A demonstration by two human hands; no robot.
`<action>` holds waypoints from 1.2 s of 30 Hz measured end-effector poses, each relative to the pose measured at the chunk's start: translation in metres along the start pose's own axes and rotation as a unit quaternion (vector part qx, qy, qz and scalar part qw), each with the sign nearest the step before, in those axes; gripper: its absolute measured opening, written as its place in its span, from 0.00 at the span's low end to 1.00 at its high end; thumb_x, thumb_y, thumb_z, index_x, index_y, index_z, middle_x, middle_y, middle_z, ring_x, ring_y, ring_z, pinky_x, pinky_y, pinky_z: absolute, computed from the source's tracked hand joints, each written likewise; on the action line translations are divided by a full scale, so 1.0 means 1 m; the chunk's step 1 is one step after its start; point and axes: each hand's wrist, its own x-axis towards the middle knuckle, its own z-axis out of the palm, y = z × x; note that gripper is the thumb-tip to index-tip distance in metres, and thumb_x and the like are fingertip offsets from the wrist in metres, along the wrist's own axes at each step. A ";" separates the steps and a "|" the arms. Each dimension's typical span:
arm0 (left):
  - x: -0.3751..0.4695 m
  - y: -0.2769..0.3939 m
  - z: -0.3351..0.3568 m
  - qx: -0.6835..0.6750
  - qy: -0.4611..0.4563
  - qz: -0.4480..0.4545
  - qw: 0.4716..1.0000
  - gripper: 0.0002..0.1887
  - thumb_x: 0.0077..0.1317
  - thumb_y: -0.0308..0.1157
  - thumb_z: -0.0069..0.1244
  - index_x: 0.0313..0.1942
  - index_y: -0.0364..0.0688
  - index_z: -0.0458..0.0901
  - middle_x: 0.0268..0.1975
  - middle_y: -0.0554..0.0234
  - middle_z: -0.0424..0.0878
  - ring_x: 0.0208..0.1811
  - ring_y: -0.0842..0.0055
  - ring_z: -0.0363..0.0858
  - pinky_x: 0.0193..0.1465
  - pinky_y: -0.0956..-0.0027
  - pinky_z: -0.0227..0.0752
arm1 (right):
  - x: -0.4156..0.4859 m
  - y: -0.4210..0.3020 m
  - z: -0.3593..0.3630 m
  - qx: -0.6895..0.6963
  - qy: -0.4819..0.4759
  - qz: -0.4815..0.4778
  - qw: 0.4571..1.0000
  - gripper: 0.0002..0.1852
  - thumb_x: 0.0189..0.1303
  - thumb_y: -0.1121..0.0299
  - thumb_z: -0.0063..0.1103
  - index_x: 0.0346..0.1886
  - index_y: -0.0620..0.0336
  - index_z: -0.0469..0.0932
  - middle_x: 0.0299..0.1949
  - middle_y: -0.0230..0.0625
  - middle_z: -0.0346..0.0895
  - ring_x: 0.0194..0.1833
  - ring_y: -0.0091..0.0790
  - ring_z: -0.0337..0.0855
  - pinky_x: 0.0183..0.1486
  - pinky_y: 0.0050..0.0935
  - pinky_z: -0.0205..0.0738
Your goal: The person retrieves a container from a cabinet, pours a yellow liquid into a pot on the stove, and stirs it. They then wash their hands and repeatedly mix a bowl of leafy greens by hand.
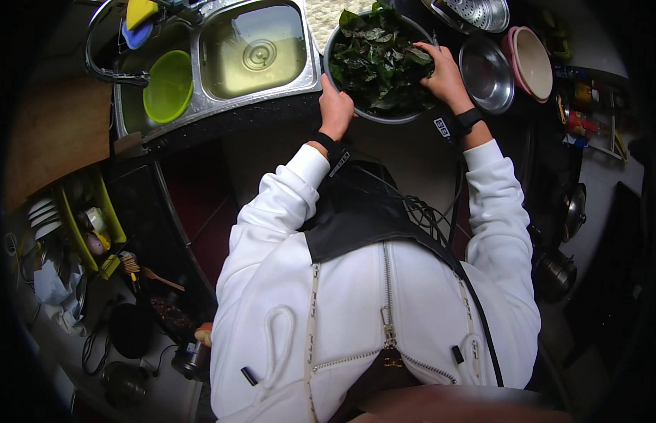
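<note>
A round metal basin (396,119) heaped with dark green leafy vegetables (378,66) is at the top middle, beside the sink. My left hand (336,108) grips the basin's near left rim, thumb up along its side and other fingers partly hidden beneath. Over the basin's right side, my right hand (447,78) touches the leaves with thumb and forefinger spread. Its remaining fingers are hidden, so whether it clasps leaves or the rim is unclear. Left of the basin is a stainless steel sink bowl (254,66) holding water.
A green plastic colander (168,87) sits in the left sink bowl below a curved faucet (90,53). Right of the basin are an empty metal bowl (486,74), pink and cream bowls (531,63) and a perforated steamer tray (484,13). Cables (418,203) hang from my wrists.
</note>
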 end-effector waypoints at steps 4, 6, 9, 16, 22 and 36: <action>0.001 -0.001 0.001 0.009 -0.001 -0.001 1.000 0.30 0.65 0.20 0.42 0.67 0.37 0.53 0.43 0.35 0.80 0.28 0.54 0.86 0.23 0.61 0.85 | 0.014 -0.004 -0.008 0.005 0.058 -0.061 0.996 0.34 0.38 0.80 0.66 0.56 0.46 0.77 0.52 0.44 0.72 0.52 0.52 0.77 0.57 0.38 0.74; 0.003 -0.001 0.001 0.018 0.000 0.009 1.000 0.30 0.65 0.20 0.42 0.67 0.37 0.52 0.44 0.35 0.80 0.28 0.54 0.86 0.23 0.61 0.85 | 0.027 -0.004 0.002 -0.009 0.090 -0.077 0.993 0.34 0.38 0.78 0.67 0.56 0.45 0.77 0.51 0.44 0.72 0.52 0.53 0.78 0.57 0.39 0.74; 0.003 -0.003 0.000 0.019 -0.003 0.012 1.000 0.31 0.65 0.20 0.42 0.68 0.37 0.52 0.44 0.34 0.80 0.28 0.54 0.87 0.23 0.61 0.85 | 0.048 -0.006 0.040 -0.008 0.114 -0.046 0.992 0.34 0.39 0.73 0.70 0.56 0.41 0.77 0.52 0.43 0.71 0.53 0.55 0.76 0.59 0.45 0.72; 0.011 -0.020 0.008 0.059 0.060 0.053 0.995 0.30 0.62 0.18 0.43 0.65 0.29 0.55 0.38 0.32 0.82 0.31 0.48 0.85 0.26 0.57 0.80 | 0.027 -0.026 0.137 -0.083 -0.055 0.036 0.994 0.38 0.50 0.65 0.70 0.67 0.28 0.68 0.79 0.40 0.37 0.74 0.70 0.39 0.63 0.75 0.53; 0.004 -0.008 0.004 -0.038 0.019 -0.009 0.999 0.31 0.64 0.19 0.41 0.67 0.36 0.53 0.48 0.34 0.78 0.32 0.52 0.87 0.25 0.59 0.85 | -0.016 0.008 0.105 -0.030 -0.160 -0.044 0.986 0.39 0.44 0.82 0.58 0.64 0.41 0.72 0.76 0.40 0.49 0.65 0.70 0.62 0.68 0.51 0.60; 0.001 -0.003 0.002 -0.005 0.005 0.004 1.000 0.31 0.64 0.18 0.41 0.68 0.33 0.50 0.40 0.35 0.80 0.26 0.54 0.86 0.21 0.61 0.82 | 0.075 0.044 0.069 0.105 -0.025 -0.035 0.994 0.40 0.41 0.67 0.70 0.66 0.38 0.71 0.66 0.60 0.59 0.67 0.61 0.62 0.69 0.40 0.62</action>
